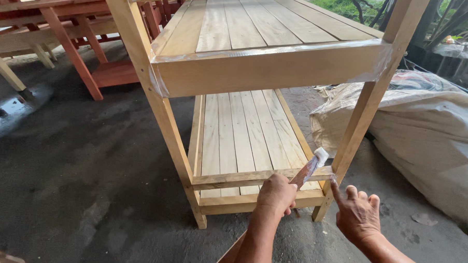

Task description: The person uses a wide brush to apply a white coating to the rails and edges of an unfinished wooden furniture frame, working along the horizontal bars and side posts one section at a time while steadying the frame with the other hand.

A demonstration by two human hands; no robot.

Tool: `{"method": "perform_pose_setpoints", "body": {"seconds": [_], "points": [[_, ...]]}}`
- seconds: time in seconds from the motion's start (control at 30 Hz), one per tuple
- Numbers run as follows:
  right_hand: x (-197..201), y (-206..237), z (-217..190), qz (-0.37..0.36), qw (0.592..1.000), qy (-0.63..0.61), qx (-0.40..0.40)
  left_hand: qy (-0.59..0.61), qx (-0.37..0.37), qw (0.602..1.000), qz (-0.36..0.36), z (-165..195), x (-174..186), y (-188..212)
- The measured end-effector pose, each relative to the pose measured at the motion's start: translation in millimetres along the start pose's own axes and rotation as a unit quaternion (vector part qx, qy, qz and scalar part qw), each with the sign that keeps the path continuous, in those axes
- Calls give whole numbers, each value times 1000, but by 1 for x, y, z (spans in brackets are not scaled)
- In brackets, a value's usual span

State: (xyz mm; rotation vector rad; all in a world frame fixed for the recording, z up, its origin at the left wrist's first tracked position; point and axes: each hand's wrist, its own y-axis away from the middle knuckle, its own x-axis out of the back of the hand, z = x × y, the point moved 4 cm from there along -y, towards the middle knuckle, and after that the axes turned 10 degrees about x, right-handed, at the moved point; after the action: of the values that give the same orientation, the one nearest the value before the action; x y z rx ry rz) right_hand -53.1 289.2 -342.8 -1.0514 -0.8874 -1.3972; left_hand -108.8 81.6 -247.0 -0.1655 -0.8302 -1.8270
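A pale wooden rack (pixel 267 65) with two slatted shelves stands on the concrete floor in front of me. My left hand (pixel 276 195) grips the red-brown handle of a paintbrush (pixel 310 168). Its white bristles rest on the lower front rail (pixel 232 178), close to the rack's right front leg (pixel 355 136). My right hand (pixel 358 213) holds nothing. Its index finger is stretched out and touches the foot of that leg near the rail joint. The wood looks glossy on the upper front board.
A large whitish sack (pixel 431 133) lies right of the rack, close to its leg. Red-brown wooden furniture (pixel 76 43) stands at the back left. A puddle (pixel 6 113) sits on the dark floor at the left. Green plants (pixel 352 6) show at the back right.
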Motion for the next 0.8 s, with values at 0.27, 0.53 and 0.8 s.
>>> {"method": "perform_pose_setpoints", "body": {"seconds": [0.27,0.53,0.8], "points": [[-3,2,4,95,995,-34,6,-8,-4,1000,1,0,-1,-4],[-10,0,8,29,999,-17,4,-23,17,1000,-4,2,-4,-3],[18,-6,8,165,984,-69,5,-12,12,1000,-10,3,-3,-1]]}}
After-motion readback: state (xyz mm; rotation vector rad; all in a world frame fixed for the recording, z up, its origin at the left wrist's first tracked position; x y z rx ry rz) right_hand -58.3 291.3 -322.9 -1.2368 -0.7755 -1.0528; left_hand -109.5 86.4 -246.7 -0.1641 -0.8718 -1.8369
